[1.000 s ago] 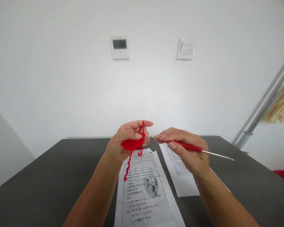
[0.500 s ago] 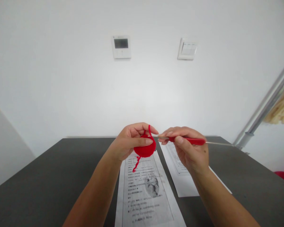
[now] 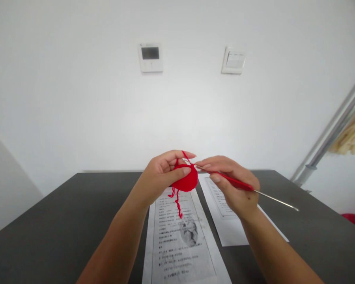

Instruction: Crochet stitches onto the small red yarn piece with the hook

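A round piece of red crochet work is pinched between the thumb and fingers of my left hand. Red yarn runs over that hand's raised index finger down to the edge of the piece. My right hand is closed on the red handle of a crochet hook. Its thin metal tip meets the top edge of the piece, by the yarn; the exact loop is too small to make out. The other metal end sticks out behind the hand, slanting down to the right. Crinkled red yarn tails dangle below the piece.
Two printed sheets lie on the dark table: one with a picture below my hands, another under my right hand. A thermostat and a light switch are on the wall. A metal pole stands at right.
The crochet piece has shifted slightly right and up, its tails swinging right. The hook has tilted, its tip now pointing up-left and its rear end lower.
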The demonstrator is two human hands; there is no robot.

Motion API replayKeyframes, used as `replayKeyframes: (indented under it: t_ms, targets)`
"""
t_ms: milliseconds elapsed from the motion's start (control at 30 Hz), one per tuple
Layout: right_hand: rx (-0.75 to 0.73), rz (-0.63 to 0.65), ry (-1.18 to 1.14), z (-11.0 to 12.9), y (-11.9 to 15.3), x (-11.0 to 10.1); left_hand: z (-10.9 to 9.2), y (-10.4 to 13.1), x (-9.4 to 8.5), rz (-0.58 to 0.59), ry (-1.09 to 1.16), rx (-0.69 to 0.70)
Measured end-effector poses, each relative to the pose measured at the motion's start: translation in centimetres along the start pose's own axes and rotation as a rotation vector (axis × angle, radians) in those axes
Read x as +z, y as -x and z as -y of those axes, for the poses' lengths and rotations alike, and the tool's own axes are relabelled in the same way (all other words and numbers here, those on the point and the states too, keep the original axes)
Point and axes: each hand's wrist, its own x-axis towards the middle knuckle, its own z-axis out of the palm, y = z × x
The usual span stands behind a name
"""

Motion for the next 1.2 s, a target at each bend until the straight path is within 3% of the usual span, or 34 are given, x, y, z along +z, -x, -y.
replayKeyframes:
  t_ms: [233,600,1000,1200]
  targets:
    - [0.101,-0.046,-0.146,-0.2,-0.1,-0.1,-0.1,0.0,0.3,-0.071,-0.052,0.069]
    - [0.266,0.061,-0.440,-0.5,-0.2,-1.3,-0.2,0.5,0.6,-0.083,-0.092,0.087]
    - [0.218,0.125,-0.258,0.0,0.0,-2.0,0.7,0.4,0.6,-0.114,-0.275,0.164]
    - [0.165,0.170,-0.043,0.9,-0.2,-2.1,0.8,0.6,0.8,-0.155,-0.405,0.206]
